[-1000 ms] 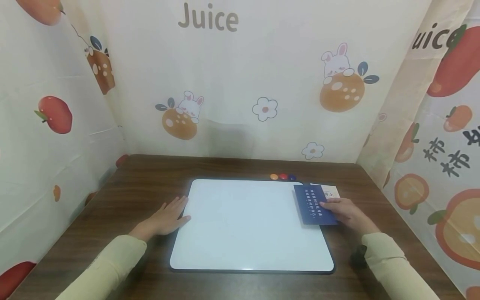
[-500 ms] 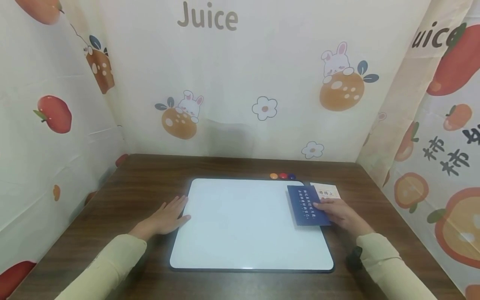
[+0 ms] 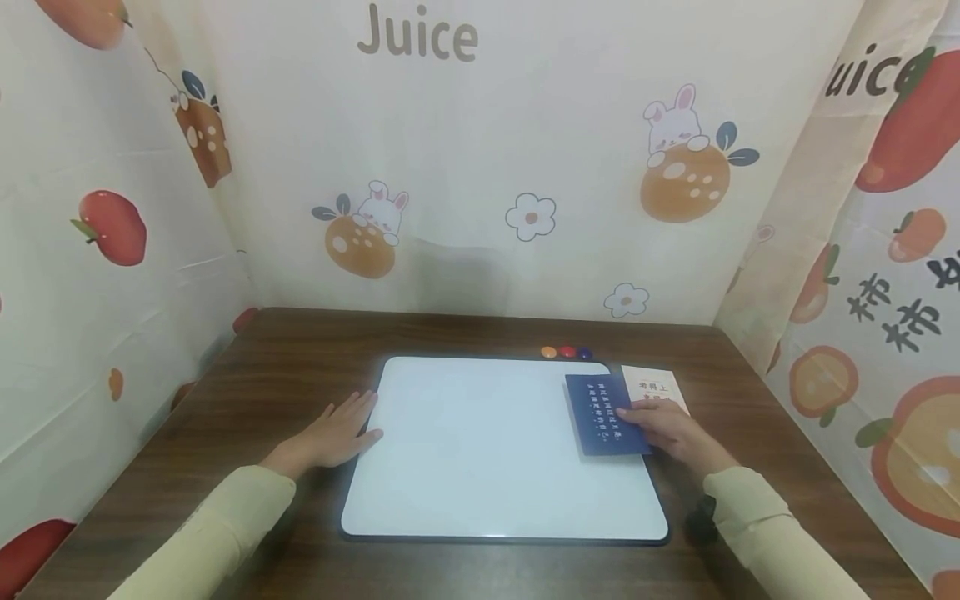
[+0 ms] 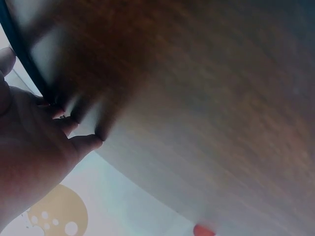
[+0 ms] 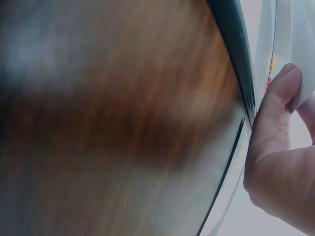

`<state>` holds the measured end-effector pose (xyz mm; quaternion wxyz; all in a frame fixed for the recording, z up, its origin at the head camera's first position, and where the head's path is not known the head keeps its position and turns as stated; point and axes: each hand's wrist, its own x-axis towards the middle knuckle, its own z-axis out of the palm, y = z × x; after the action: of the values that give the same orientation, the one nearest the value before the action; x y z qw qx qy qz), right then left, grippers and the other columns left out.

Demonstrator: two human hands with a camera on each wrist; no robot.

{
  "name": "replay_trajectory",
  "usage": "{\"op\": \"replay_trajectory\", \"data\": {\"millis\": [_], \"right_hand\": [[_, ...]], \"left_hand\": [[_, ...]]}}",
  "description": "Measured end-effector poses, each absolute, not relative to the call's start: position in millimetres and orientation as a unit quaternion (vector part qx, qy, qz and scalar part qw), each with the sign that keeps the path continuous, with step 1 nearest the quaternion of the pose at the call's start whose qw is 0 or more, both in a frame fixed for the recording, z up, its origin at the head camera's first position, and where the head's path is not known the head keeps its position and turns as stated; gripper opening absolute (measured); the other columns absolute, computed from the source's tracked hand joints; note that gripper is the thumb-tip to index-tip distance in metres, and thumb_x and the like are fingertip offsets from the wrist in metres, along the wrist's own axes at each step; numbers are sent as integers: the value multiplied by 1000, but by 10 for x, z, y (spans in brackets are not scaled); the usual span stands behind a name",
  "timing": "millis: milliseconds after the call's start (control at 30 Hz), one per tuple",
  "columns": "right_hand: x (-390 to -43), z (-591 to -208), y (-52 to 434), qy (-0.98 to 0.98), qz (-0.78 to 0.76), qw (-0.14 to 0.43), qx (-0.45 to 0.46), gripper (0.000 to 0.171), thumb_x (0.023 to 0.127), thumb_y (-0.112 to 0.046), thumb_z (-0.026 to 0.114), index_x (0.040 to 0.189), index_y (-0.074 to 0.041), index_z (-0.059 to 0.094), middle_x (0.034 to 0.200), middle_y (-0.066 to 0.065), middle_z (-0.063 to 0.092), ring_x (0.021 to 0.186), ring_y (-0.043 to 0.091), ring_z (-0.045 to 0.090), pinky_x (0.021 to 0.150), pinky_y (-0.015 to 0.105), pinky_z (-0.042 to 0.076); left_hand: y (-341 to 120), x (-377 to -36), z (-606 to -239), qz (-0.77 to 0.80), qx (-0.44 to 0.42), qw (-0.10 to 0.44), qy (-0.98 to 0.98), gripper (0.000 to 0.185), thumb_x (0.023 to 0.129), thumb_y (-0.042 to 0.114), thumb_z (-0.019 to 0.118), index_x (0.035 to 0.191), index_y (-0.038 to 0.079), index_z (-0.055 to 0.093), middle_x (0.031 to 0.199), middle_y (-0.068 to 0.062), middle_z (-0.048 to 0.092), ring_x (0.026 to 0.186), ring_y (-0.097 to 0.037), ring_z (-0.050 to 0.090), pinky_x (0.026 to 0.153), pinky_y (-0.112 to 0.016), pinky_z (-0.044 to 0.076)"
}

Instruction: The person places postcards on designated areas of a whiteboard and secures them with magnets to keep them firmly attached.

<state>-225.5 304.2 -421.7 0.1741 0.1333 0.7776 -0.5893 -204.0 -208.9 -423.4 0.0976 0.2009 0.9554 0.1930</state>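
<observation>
A whiteboard (image 3: 472,458) with a dark rim lies flat on the wooden table. My left hand (image 3: 333,432) rests flat at its left edge, fingers spread; in the left wrist view the fingertips (image 4: 91,141) reach down beside the dark rim. Over the board's upper right part, my right hand (image 3: 675,432) pinches a dark blue card (image 3: 596,417) with white writing. The right wrist view shows the finger and thumb on the card (image 5: 304,59), whose pale underside faces the camera. A white card (image 3: 651,383) with printed characters lies just behind the right hand, partly hidden by it.
An orange magnet-like disc (image 3: 549,352), a red one (image 3: 567,352) and a dark blue one (image 3: 585,353) sit in a row behind the board's far edge. The brown table (image 3: 300,358) is bordered by printed curtains (image 3: 480,133) at the back and sides.
My right hand has moved left with the blue card, bringing it further over the whiteboard and uncovering more of the white card. The left hand has stayed in place.
</observation>
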Motion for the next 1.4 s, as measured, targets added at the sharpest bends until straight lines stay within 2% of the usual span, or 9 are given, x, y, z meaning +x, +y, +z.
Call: {"op": "replay_trajectory", "data": {"millis": [300, 567, 800, 1067, 1233, 1400], "right_hand": [[-2267, -4239, 2998, 780, -586, 174, 135, 83, 84, -24, 75, 138, 18, 29, 134, 33, 44, 108, 32, 61, 95, 45, 46], [-2259, -4223, 2985, 790, -577, 167, 125, 75, 85, -20, 74, 135, 19, 33, 125, 30, 52, 100, 26, 64, 92, 43, 48], [-2245, -4225, 2960, 806, -556, 162, 121, 76, 86, -22, 73, 135, 20, 32, 129, 33, 46, 108, 35, 59, 96, 46, 44], [-2231, -4207, 2909, 853, -488, 141, 117, 70, 86, -23, 72, 131, 19, 39, 124, 34, 50, 107, 40, 59, 94, 49, 45], [-2240, -4217, 2877, 891, -424, 113, 119, 61, 84, -25, 74, 122, 15, 49, 116, 30, 56, 97, 37, 61, 90, 49, 48], [-2246, -4232, 2837, 910, -392, 70, 114, 49, 81, -21, 77, 111, 13, 56, 107, 27, 59, 88, 32, 63, 81, 43, 54]], "left_hand": [[-2090, -2051, -4240, 194, 203, 100, 954, 72, 100, 40, 43, 149, -6, 18, 155, -25, 15, 141, -44, 7, 108, -65, 5], [-2107, -2069, -4265, 192, 206, 102, 954, 76, 99, 46, 41, 148, -7, 18, 154, -27, 15, 141, -45, 7, 108, -65, 5], [-2149, -2149, -4414, 182, 201, 94, 958, 75, 99, 45, 43, 149, -4, 18, 156, -22, 14, 142, -41, 7, 109, -64, 7], [-2150, -2119, -4378, 186, 206, 97, 956, 75, 99, 47, 41, 150, -4, 17, 155, -23, 13, 142, -42, 7, 108, -64, 6], [-2153, -2138, -4416, 183, 203, 95, 957, 74, 99, 45, 42, 150, -4, 17, 156, -22, 14, 142, -41, 7, 109, -64, 6], [-2159, -2162, -4454, 186, 203, 91, 957, 74, 99, 45, 43, 150, -4, 18, 156, -22, 14, 142, -41, 7, 108, -64, 6]]}}
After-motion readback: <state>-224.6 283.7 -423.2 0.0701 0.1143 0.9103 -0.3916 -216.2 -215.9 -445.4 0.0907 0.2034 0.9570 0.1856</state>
